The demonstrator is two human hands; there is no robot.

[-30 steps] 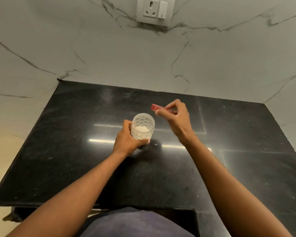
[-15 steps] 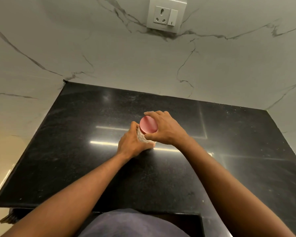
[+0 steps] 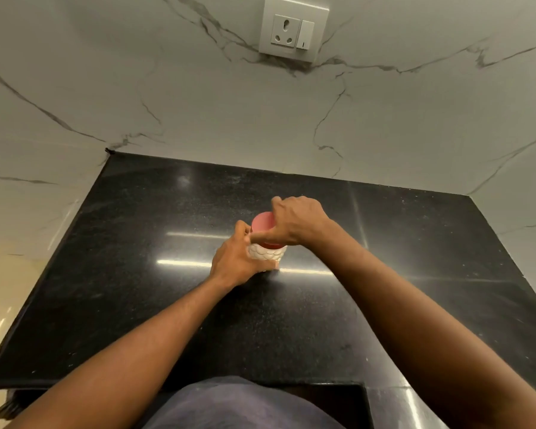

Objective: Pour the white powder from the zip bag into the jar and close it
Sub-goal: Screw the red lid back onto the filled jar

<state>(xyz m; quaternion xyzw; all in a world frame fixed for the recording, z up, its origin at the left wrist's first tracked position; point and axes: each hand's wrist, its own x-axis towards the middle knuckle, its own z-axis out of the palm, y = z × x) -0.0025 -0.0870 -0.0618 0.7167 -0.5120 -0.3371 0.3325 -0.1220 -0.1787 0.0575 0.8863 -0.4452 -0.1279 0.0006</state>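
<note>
Two hands on jar point(image 3: 266, 254), right hand point(image 3: 297, 219) gripping red lid point(image 3: 262, 222), left hand point(image 3: 234, 258) steadying

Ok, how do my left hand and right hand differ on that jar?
The left hand grips the patterned jar by its side, low near the countertop. The right hand grips the pink lid from above, higher up. Both curl round one upright jar.
</note>
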